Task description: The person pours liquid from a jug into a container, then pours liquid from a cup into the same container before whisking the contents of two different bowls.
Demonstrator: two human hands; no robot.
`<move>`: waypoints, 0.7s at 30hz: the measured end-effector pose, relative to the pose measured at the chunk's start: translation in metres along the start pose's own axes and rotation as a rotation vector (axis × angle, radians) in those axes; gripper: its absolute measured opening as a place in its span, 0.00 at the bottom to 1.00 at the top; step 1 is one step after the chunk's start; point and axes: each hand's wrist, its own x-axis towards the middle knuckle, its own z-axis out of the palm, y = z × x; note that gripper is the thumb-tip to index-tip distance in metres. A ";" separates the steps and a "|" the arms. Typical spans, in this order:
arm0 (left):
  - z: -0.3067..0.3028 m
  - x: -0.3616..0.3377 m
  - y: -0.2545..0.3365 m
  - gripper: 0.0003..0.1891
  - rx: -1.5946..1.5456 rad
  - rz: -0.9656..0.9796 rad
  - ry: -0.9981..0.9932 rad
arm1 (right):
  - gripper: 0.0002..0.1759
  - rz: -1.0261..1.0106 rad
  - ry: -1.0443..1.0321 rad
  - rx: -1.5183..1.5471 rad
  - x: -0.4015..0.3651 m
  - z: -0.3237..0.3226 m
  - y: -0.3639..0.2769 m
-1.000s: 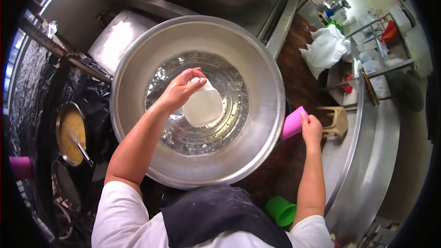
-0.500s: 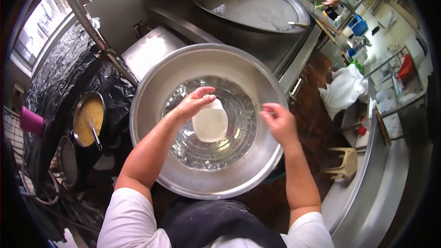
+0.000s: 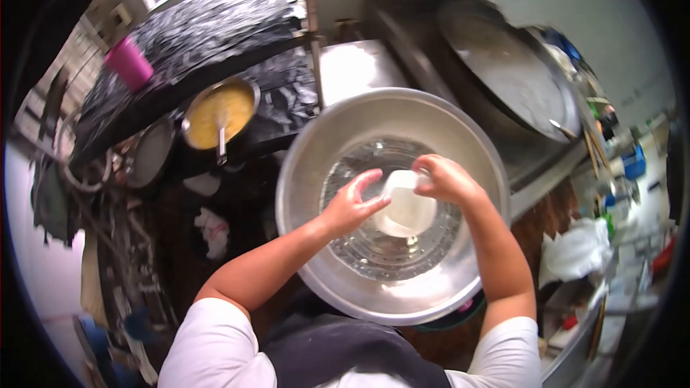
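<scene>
A large round metal basin [image 3: 309, 266] stands in front of me, with a perforated metal disc [image 3: 359, 259] inside. Over the disc is a whitish translucent container [image 3: 408, 215]. My right hand [image 3: 442, 178] grips its upper rim between thumb and fingers. At the container's left side is my left hand [image 3: 357, 203], its thumb and fingers spread apart with nothing between them.
To the left, a metal bowl of yellow liquid [image 3: 219, 116] holds a whisk, and a pink cup [image 3: 129, 63] sits on black plastic sheeting. A large wide pan [image 3: 514, 68] is at the upper right. White plastic bags [image 3: 575, 251] lie at the right.
The view has swung left, so the basin appears further right. My right hand has come in from the basin's right side and taken the container's rim; my left hand has let go of it.
</scene>
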 end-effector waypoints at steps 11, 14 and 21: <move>-0.093 -0.175 -0.051 0.18 -0.309 -0.556 0.485 | 0.27 -0.063 -0.233 -0.128 0.000 0.012 0.004; -0.098 -0.189 -0.064 0.18 -0.301 -0.633 0.488 | 0.25 -0.026 -0.139 0.089 -0.013 0.028 0.019; -0.114 -0.200 -0.086 0.19 -0.276 -0.682 0.439 | 0.21 0.116 0.132 0.901 -0.048 0.096 0.054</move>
